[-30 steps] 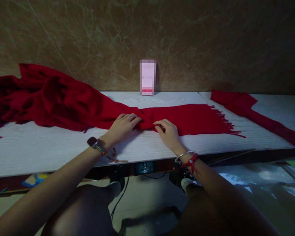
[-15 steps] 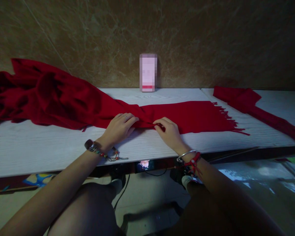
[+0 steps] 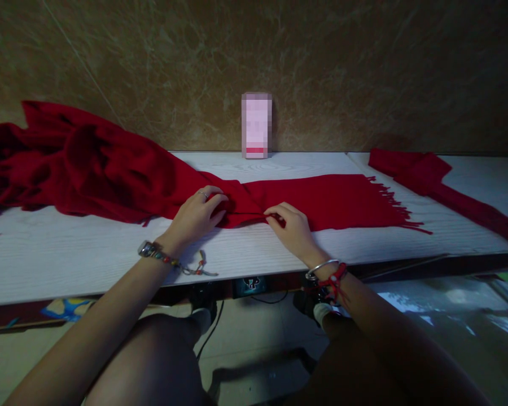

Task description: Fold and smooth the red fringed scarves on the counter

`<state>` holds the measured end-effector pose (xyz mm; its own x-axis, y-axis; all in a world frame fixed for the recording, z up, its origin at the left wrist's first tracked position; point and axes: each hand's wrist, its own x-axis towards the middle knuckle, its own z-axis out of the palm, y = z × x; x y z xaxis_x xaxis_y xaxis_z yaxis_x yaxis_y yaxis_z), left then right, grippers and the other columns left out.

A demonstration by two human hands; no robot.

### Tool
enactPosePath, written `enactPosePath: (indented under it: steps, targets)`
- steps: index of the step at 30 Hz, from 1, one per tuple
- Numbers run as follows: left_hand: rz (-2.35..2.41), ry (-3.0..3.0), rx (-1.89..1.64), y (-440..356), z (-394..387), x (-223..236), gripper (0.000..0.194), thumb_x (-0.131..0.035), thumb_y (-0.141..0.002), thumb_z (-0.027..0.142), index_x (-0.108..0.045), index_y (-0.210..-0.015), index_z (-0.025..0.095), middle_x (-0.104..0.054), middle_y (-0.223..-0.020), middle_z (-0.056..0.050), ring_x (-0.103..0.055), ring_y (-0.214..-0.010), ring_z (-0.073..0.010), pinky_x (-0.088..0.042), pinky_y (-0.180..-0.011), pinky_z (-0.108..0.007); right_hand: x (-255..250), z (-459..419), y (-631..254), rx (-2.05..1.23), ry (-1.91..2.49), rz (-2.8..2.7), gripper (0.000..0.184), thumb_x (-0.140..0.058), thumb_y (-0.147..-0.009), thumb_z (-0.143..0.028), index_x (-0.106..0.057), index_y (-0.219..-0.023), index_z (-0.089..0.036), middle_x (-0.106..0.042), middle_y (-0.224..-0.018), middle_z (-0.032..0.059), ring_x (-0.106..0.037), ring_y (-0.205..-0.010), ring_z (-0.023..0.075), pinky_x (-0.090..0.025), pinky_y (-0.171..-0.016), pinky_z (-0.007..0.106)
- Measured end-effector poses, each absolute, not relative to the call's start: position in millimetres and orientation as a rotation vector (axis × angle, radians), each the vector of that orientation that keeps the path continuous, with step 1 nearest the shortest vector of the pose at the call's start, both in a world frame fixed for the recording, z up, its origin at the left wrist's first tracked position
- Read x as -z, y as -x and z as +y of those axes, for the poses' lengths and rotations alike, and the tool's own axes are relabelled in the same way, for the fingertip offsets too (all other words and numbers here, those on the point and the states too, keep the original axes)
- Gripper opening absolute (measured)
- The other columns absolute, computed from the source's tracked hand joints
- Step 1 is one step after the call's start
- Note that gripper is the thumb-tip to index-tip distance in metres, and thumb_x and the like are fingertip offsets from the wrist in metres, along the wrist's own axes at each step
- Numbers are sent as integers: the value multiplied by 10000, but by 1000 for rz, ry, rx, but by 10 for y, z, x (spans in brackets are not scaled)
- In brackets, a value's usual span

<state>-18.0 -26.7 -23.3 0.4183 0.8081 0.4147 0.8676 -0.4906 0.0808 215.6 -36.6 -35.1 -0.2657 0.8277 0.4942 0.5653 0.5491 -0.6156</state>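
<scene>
A long red scarf [image 3: 322, 200] lies along the white wood-grain surface, its fringed end flat to the right. To the left it turns into a loose, crumpled heap. My right hand [image 3: 290, 225] pinches the near edge of a fold at the scarf's middle between thumb and fingertips. Left of it, my left hand [image 3: 197, 217] is bent over the cloth with fingers curled and the thumb close to the index finger, seemingly around a bit of scarf. Its fingertips are partly lost against the red. A narrow fold shows between the two hands.
A pixelated phone-like panel [image 3: 257, 127] leans on the brown marbled wall [image 3: 364, 73] behind. Another folded red cloth [image 3: 432, 172] lies at the right. The front edge of the white surface [image 3: 88, 265] runs above my legs, with a dark cable [image 3: 211, 332] below.
My left hand has moved a little left and back along the scarf, uncovering more of the fold. My right hand stays on its pinch.
</scene>
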Motion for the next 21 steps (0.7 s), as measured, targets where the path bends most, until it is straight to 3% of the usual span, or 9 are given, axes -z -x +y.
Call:
enactPosePath:
  steps: [8, 13, 18, 21]
  targets:
    - [-1604, 2513, 441, 187, -270, 216, 299, -455, -834, 215, -591, -1092, 150, -612, -1097, -116, -598, -947, -232, -505, -748, -335, 339, -367, -2150, -402, 1138, -1969, 160, -542, -751, -85, -627, -760, -220, -639, -784, 7, -584, -731, 152, -451, -666, 293]
    - [-1574, 2350, 504, 185, -258, 193, 274, -379, -841, 159, -628, -955, 172, -660, -910, -94, -611, -860, -234, -472, -784, -381, 351, -360, -2144, -404, 1148, -1963, 164, -543, -747, -83, -629, -760, -223, -637, -781, 1, -581, -726, 151, -449, -661, 290]
    - [-1540, 2263, 751, 230, -335, 79, 253, -356, -843, 200, -606, -881, 188, -635, -886, -86, -579, -843, -220, -457, -795, -369, 358, -359, -2151, -381, 1132, -1963, 162, -553, -746, -82, -631, -766, -223, -640, -784, 3, -587, -735, 154, -457, -673, 292]
    - [-1395, 2512, 529, 273, -327, 67, 203, -390, -763, 199, -593, -765, 193, -612, -765, -63, -568, -736, -198, -457, -701, -322, 362, -365, -2151, -363, 1117, -1975, 163, -543, -755, -78, -631, -776, -213, -639, -791, 13, -593, -744, 157, -461, -681, 291]
